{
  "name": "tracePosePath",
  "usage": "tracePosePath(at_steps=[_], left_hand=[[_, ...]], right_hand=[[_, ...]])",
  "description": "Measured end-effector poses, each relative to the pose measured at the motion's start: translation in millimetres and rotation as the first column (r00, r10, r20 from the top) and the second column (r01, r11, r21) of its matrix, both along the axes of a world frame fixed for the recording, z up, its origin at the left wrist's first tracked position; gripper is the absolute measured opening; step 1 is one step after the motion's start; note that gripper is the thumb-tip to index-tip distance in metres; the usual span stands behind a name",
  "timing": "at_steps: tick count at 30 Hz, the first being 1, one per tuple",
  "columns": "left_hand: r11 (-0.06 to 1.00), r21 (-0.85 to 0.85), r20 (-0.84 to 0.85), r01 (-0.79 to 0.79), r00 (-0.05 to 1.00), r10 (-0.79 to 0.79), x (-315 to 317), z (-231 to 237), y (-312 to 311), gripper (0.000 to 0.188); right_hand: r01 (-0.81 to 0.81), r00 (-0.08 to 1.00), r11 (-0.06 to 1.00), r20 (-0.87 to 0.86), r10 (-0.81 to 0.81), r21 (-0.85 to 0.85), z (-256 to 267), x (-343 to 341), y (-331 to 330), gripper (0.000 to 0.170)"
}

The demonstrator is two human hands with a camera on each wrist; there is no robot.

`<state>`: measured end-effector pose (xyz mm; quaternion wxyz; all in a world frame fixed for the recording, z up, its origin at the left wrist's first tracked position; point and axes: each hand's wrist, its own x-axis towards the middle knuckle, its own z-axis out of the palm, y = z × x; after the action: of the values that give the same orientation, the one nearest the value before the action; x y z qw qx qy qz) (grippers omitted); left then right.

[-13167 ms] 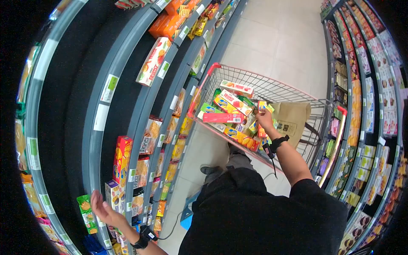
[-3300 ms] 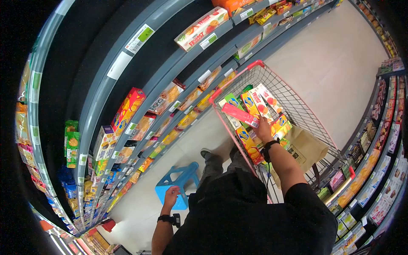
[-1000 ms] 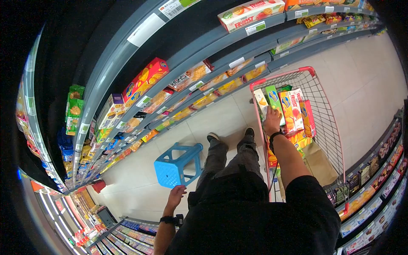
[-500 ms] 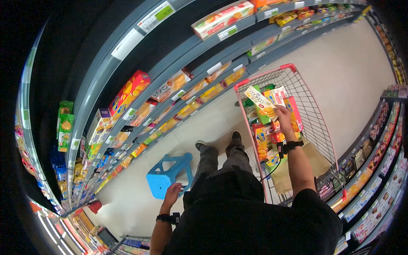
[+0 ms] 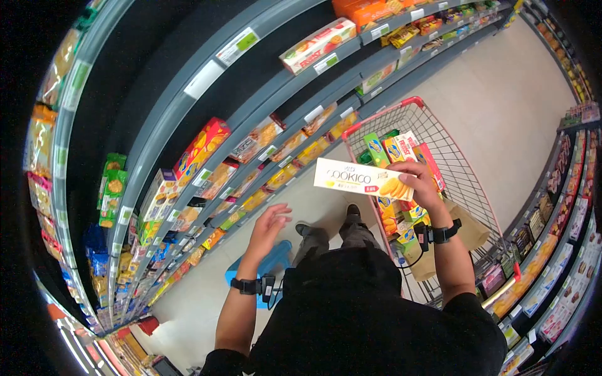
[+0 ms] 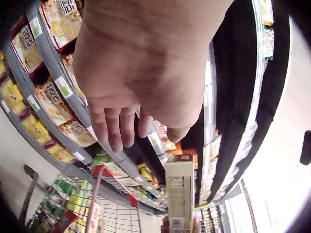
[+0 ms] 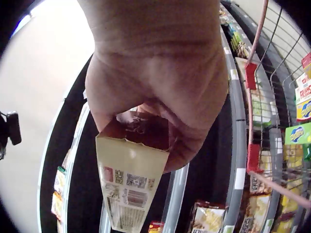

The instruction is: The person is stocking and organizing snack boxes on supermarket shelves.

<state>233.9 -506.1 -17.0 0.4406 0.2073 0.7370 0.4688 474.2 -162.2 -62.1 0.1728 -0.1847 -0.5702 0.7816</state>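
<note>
My right hand grips one end of a long white Cookico cookie box, its front with pictured cookies facing up in the head view. The box is lifted in front of the cart's near side, its free end pointing left. In the right wrist view the fingers wrap around the brown end of the same cookie box, with printed codes on its pale side. My left hand is raised in the air left of the box, holding nothing, fingers loosely extended. In the left wrist view the left hand hangs palm-on, apart from the box.
A wire shopping cart holds several biscuit boxes and a brown paper bag. Shelves with a white-and-red Fruast box and a red box run along the left. A blue step stool stands on the floor behind the left arm.
Right hand let go of a pink box, then took the Cookico box out of the cart and brought it up and left. Left hand has risen from beside the stool toward it.
</note>
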Motion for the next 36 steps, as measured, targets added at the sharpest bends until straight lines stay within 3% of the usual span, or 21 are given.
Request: tracePosePath(at_steps=[3, 5, 12, 14, 18, 23, 35, 36], left_hand=[[0.99, 0.137, -0.01, 0.023, 1.0, -0.021, 6, 18, 6, 0.046], [0.949, 0.297, 0.179, -0.105, 0.982, 0.053, 12, 20, -2, 0.046], [0.912, 0.313, 0.185, -0.263, 0.959, 0.213, 30, 12, -63, 0.046], [0.89, 0.336, 0.184, -0.31, 0.948, 0.261, 32, 5, -86, 0.045], [0.853, 0.339, 0.178, -0.397, 0.917, 0.356, 33, -3, -135, 0.042], [0.8, 0.339, 0.202, -0.495, 0.869, 0.452, 30, -18, -191, 0.041], [0.588, 0.37, 0.367, -0.719, 0.695, 0.619, -16, -41, -343, 0.039], [0.521, 0.373, 0.417, -0.767, 0.641, 0.645, -23, -42, -361, 0.04]], right_hand=[[-0.13, 0.991, 0.991, -0.002, 0.13, 0.019, 1, -10, -26, 0.029], [-0.198, 0.98, 0.98, -0.019, 0.198, 0.0, 0, -22, -47, 0.028], [-0.414, 0.91, 0.91, 0.023, 0.414, 0.003, 5, -58, -110, 0.036], [-0.359, 0.933, 0.932, 0.011, 0.36, -0.051, 0, -65, -131, 0.033], [-0.403, 0.915, 0.877, -0.132, 0.381, -0.263, -5, -89, -169, 0.039], [-0.443, 0.893, 0.857, -0.042, 0.448, -0.262, 1, -116, -218, 0.054], [-0.55, 0.809, 0.739, -0.03, 0.586, -0.39, 23, -212, -361, 0.054], [-0.569, 0.792, 0.717, -0.034, 0.609, -0.404, 23, -227, -375, 0.052]])
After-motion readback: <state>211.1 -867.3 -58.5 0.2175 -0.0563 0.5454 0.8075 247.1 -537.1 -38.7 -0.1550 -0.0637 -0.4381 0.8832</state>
